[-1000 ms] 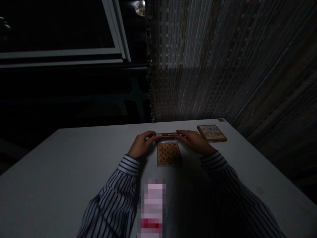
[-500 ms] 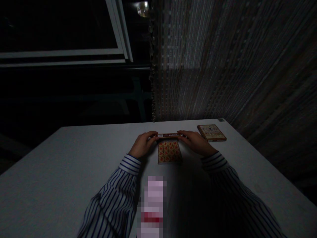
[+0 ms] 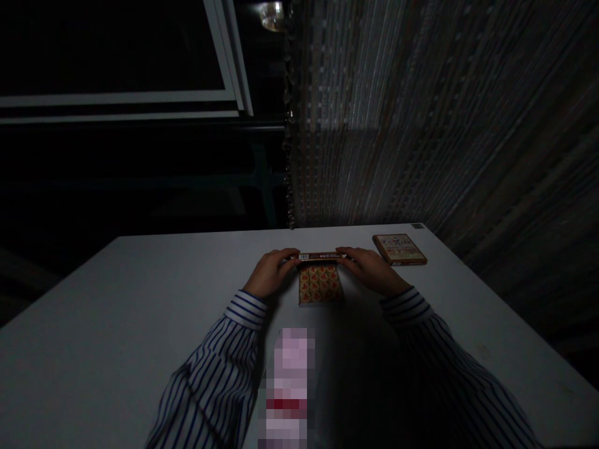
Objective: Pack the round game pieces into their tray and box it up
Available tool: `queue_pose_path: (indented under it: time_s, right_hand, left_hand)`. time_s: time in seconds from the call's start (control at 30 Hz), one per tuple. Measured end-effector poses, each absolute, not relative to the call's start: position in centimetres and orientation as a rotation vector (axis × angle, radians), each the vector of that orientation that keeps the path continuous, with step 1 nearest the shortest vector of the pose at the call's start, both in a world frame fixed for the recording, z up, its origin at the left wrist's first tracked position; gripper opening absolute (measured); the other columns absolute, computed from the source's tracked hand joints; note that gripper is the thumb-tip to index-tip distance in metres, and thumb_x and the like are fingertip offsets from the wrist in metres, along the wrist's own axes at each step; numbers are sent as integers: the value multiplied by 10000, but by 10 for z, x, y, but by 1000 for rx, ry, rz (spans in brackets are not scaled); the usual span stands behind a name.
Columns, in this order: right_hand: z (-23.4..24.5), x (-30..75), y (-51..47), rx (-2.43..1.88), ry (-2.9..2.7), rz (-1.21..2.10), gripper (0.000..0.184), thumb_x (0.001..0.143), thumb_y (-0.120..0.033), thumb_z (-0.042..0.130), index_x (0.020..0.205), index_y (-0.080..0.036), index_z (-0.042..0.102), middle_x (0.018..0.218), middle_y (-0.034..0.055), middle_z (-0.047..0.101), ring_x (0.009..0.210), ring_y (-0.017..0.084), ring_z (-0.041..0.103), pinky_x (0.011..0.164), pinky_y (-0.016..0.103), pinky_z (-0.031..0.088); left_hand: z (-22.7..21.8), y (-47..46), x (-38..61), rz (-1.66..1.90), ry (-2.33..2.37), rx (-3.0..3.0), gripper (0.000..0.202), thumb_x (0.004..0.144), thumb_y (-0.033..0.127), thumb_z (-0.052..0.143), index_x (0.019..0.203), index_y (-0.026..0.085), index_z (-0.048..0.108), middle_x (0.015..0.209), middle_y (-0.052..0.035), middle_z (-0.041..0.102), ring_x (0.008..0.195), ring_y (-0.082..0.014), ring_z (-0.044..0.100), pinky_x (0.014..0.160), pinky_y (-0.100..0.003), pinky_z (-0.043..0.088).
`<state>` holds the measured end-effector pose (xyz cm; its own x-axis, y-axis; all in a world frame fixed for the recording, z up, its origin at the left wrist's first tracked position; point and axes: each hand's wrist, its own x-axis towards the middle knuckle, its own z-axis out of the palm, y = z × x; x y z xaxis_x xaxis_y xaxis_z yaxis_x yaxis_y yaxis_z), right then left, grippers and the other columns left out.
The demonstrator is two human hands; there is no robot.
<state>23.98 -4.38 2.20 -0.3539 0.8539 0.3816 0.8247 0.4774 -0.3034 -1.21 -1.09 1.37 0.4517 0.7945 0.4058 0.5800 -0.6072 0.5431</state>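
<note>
A flat brown box [image 3: 319,256] stands on edge on the white table [image 3: 140,299], held between both hands. My left hand [image 3: 270,272] pinches its left end and my right hand [image 3: 369,269] pinches its right end, fingers closed on it. Just in front of the box, between my wrists, lies a square block of round wooden game pieces [image 3: 319,284] with red marks, packed in rows. Both sleeves are blue-and-white striped.
A second flat box lid [image 3: 399,249] with a printed picture lies at the table's far right corner. A bead curtain [image 3: 397,112] hangs behind the table; a dark window frame [image 3: 140,100] is at left. A blurred patch sits at the near edge.
The hands, the box and the block of pieces have stayed nearly still; the block looks slightly shorter in view as the box edge sits a little lower over it.
</note>
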Motion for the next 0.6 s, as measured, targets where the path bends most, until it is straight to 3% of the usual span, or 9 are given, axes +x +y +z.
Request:
queue_pose_path:
  time_s: [0.37, 0.6]
  right_hand:
    - [22, 242, -49, -1395, -2260, 105, 330, 871, -309, 394, 1139, -167, 526, 1078, 94, 620, 978, 211, 573, 831, 373, 447]
    - [20, 241, -52, -1377, -2271, 76, 340, 877, -312, 384, 1131, -139, 528, 1077, 100, 618, 977, 209, 571, 846, 349, 442]
  left_hand:
    - [13, -16, -13, 911, 1155, 2329, 368, 788, 406, 496, 1072, 191, 587, 1029, -66, 637, 960, -207, 569, 857, -336, 426]
    - [11, -17, -13, 931, 1136, 2346, 347, 793, 392, 493, 1052, 188, 600, 1008, -68, 645, 934, -207, 577, 812, -327, 445]
